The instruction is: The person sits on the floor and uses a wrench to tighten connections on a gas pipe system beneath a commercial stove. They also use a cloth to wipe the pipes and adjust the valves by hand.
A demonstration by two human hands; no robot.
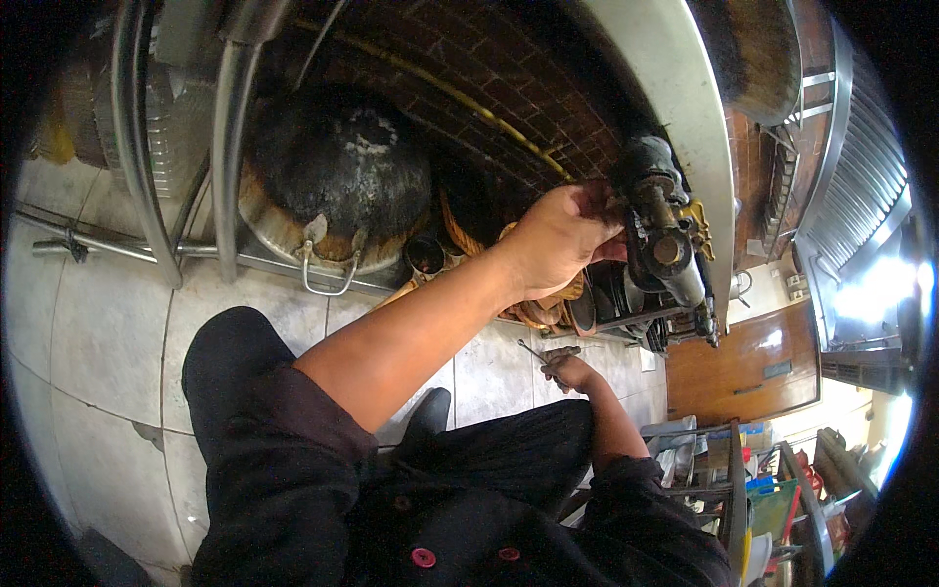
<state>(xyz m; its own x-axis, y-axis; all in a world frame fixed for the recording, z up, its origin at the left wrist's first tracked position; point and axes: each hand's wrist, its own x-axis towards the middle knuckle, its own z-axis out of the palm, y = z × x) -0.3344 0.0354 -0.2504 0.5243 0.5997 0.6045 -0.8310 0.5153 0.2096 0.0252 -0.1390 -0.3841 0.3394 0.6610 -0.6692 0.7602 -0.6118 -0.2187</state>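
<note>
My left hand (559,240) reaches up to a dark, greasy metal pipe fitting (669,249) under the edge of a pale metal counter or stove (675,78). Its fingers curl in at the fitting's left side, and the fingertips are partly hidden there. A brass-coloured valve part (696,230) sits on the fitting's right side. Lower down, my right hand (567,372) is closed around a slim metal wrench (528,348), whose small end sticks out to the left. That hand is held over the tiled floor, apart from the fitting.
A large soot-blackened pot (333,166) with a metal handle (330,284) stands at left beside steel legs (227,157). Wooden and dark items (543,308) crowd the low shelf below the fitting. A yellow pipe (469,108) runs along the brick wall. Shelving (738,489) stands at lower right.
</note>
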